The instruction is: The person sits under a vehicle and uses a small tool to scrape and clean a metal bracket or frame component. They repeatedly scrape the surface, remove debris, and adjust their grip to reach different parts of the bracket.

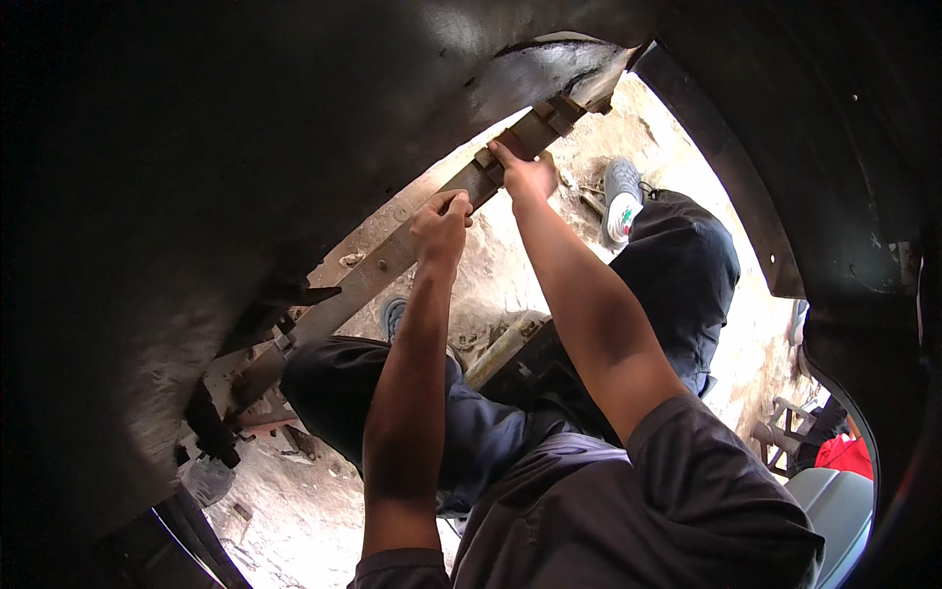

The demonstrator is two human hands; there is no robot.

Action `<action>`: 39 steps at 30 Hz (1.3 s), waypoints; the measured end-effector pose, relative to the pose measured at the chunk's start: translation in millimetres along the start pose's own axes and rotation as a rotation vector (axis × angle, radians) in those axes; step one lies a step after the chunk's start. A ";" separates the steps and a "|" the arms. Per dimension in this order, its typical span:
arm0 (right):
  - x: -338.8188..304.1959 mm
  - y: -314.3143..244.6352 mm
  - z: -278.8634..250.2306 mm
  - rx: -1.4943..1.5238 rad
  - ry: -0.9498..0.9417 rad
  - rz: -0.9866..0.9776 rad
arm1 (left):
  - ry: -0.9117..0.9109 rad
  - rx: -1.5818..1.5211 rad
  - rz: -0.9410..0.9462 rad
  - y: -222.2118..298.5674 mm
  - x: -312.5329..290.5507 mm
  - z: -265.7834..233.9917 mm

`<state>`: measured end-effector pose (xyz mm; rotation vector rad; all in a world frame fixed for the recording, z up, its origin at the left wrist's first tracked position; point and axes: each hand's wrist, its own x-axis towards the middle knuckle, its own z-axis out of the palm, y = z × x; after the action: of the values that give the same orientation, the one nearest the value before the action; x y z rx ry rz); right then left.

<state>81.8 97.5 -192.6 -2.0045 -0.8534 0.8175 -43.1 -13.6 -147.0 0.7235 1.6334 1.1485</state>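
Note:
A long flat metal bar (378, 263) with bolt holes runs slantwise from the lower left up to the upper right. Along its upper stretch sit small dark brackets or clamps (484, 159). My right hand (531, 179) grips the bar beside one of these brackets, thumb on top and the other fingers mostly hidden beneath. Just to the left and nearer, my left hand (441, 228) is closed at the bar's edge, with fingers curled and thumb pressed in. Whatever lies inside that grip is hidden.
A large black curved shell (196, 187) arches around me, with a dark rim (726, 177) at right. Dusty ground (500, 265) shows below, with a block-like piece (505, 351) between my legs. At lower right are a grey rounded container (832, 510) and red cloth (846, 455).

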 end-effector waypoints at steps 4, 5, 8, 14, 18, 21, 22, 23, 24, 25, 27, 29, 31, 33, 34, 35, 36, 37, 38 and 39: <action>-13.6 8.6 -13.1 -0.038 0.041 -0.047 | 0.045 0.016 0.013 -0.6 4.9 -1.2; -15.2 8.5 -14.0 -0.050 0.090 -0.079 | 0.029 0.035 0.016 0.6 4.6 1.5; -5.6 -3.1 0.6 0.157 -0.009 -0.072 | 0.005 0.040 -0.005 5.7 -8.1 9.7; -8.4 -6.5 1.9 0.052 0.031 -0.081 | 0.002 0.071 0.001 13.1 -11.7 3.7; -19.1 20.1 -11.6 -0.006 0.093 -0.099 | 0.036 -0.069 0.088 27.1 3.8 -5.7; -2.6 36.1 -0.1 0.197 0.086 -0.212 | 0.037 -0.118 0.083 41.0 4.2 4.7; -8.1 24.2 6.0 0.176 0.073 -0.166 | 0.059 -0.120 0.087 37.2 5.9 2.9; -9.1 10.0 10.4 0.155 0.066 -0.123 | 0.058 -0.117 0.055 34.6 4.9 3.5; -5.0 2.8 14.5 0.154 0.062 -0.117 | 0.058 -0.115 0.024 31.6 3.3 4.8; -1.3 -3.2 17.4 0.150 0.054 -0.121 | 0.063 -0.123 -0.005 28.8 2.7 6.5; -1.2 -2.0 12.0 0.188 0.038 -0.120 | 0.051 -0.116 -0.012 22.7 1.8 8.8; -8.3 0.8 4.3 0.158 0.017 -0.132 | 0.072 -0.073 -0.021 21.2 1.5 7.3; -20.6 9.6 -8.3 0.065 0.005 -0.153 | 0.051 -0.083 0.031 24.1 4.4 -0.2; -25.7 7.9 -13.3 0.064 -0.023 -0.061 | 0.043 -0.127 0.055 27.8 4.0 -2.1; -22.6 6.5 -16.5 0.063 -0.041 -0.024 | 0.034 -0.163 0.052 42.2 -2.4 1.4; -20.8 4.3 -16.1 0.066 -0.065 0.012 | 0.030 -0.197 0.052 52.2 -6.7 1.5; -19.2 0.8 -13.4 0.056 -0.062 0.018 | 0.025 -0.218 0.054 53.5 -8.9 0.8; -17.2 -1.9 -9.6 0.044 -0.056 0.023 | 0.022 -0.208 0.036 54.5 -12.4 0.7; -14.6 -4.3 -7.1 0.032 -0.050 0.029 | 0.019 -0.198 0.017 55.8 -15.8 0.9; -10.9 -6.6 -6.3 0.038 -0.067 0.036 | 0.015 -0.187 -0.001 55.8 -17.9 1.2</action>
<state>78.8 89.3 -181.4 -1.9736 -0.8356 0.9194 -39.1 -7.6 -88.8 0.5949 1.5142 1.2895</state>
